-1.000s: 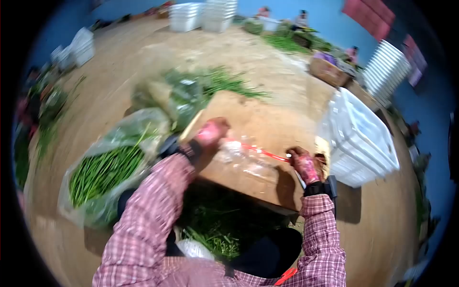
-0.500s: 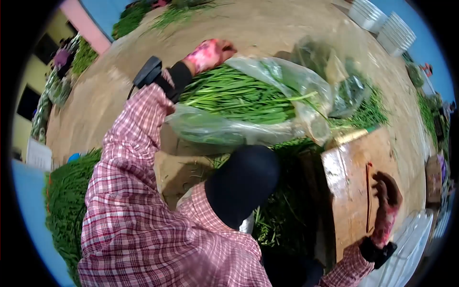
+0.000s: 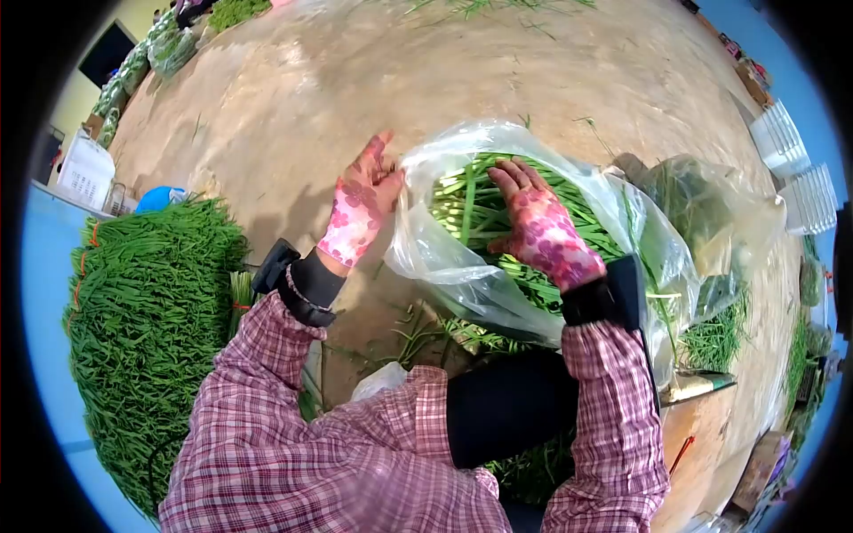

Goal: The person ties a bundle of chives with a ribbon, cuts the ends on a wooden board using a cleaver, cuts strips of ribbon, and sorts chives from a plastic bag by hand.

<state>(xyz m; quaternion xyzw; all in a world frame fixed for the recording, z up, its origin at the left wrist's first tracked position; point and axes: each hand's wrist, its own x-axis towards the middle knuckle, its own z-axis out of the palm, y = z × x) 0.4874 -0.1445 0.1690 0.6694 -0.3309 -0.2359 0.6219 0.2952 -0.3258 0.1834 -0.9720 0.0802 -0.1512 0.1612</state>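
A clear plastic bag (image 3: 484,298) lies in front of me, its mouth facing left and long green stems (image 3: 466,200) showing inside. My right hand (image 3: 542,222), in a pink flowered fingerless glove, rests on the stems within the bag's mouth, fingers stretched out. At the left of the bag is my left hand (image 3: 360,200), gloved alike. Its fingers are extended and apart, with the thumb close to the bag's rim; whether it touches the plastic I cannot tell.
A large stack of green bundles (image 3: 155,338) stands at my left. To the right are another plastic bag (image 3: 711,204) with greens, a wooden board (image 3: 702,444) bearing a red tie, and white stacked crates (image 3: 782,142). Loose stems (image 3: 413,333) lie on the floor by my knee.
My right hand has come from beside the board onto the stems in the bag. My left hand is now beside the bag's open end. The view has shifted and the bag's mouth gapes wider.
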